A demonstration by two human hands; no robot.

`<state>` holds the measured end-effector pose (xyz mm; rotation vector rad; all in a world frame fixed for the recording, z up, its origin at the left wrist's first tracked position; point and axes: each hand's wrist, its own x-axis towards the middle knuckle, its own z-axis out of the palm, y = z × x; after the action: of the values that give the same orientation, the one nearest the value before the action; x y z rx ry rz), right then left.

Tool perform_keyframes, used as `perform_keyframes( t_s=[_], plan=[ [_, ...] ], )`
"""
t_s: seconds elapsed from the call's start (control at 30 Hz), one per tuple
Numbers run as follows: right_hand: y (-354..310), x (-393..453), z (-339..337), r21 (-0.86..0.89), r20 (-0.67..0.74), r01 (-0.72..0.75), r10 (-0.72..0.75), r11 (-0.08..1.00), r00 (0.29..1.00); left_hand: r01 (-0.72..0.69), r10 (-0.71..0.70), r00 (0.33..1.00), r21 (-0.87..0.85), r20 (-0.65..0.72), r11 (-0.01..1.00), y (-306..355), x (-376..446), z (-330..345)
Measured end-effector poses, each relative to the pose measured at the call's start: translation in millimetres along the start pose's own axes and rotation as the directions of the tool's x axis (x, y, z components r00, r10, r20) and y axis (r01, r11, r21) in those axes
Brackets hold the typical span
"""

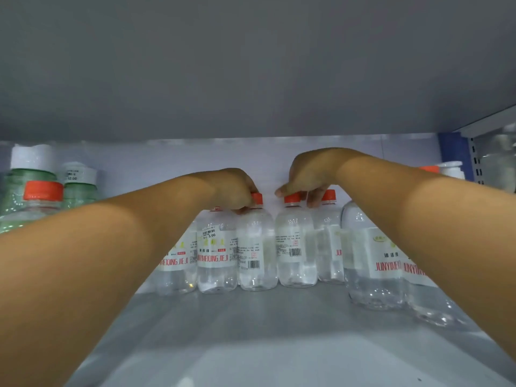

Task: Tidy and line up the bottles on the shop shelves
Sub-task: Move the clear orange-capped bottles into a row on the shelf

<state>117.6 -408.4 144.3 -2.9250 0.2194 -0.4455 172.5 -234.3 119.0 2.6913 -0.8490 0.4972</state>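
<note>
The left hand (pixel 236 191) is curled as a grip round the red-capped neck of one clear bottle (pixel 257 247); the right hand (pixel 308 177) pinches the cap of the neighbouring clear bottle (pixel 296 244), thumb on its left and fingers behind. Both bottles stand upright, directly below their grips, near the rear of the shelf (pixel 251 331), barcodes turned forward. A twist about each upright axis is probably needed to show the labels.

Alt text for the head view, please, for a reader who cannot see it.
Both hands reach into a shelf, the left hand gripping one clear red-capped bottle by its top, the right hand gripping its neighbour.
</note>
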Motion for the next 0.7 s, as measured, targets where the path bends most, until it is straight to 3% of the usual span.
perform_keyframes(
  t_s=[0.07,0.2,0.4,0.53,0.7],
  plan=[
    [-1,4,6,-0.04,-0.074,0.007,-0.01,0.999,0.997,-0.004,0.004,1.0,0.0,-0.012,1.0,3,0,2],
    [-4,11,13,-0.194,-0.093,0.009,-0.027,0.981,0.995,0.021,-0.015,0.997,0.075,-0.082,0.997,7,5,11],
    [-1,7,10,-0.111,-0.074,0.018,-0.026,0.994,0.997,0.082,-0.072,0.985,0.058,-0.156,0.995,10,14,20],
    [2,10,15,-0.037,-0.134,-0.015,0.01,0.999,0.991,0.051,-0.047,0.994,0.033,-0.1,0.998,13,12,17],
    [-1,9,19,-0.171,-0.148,-0.044,0.018,0.984,0.989,0.04,-0.039,0.996,0.013,-0.077,0.999,15,2,7]
  ],
)
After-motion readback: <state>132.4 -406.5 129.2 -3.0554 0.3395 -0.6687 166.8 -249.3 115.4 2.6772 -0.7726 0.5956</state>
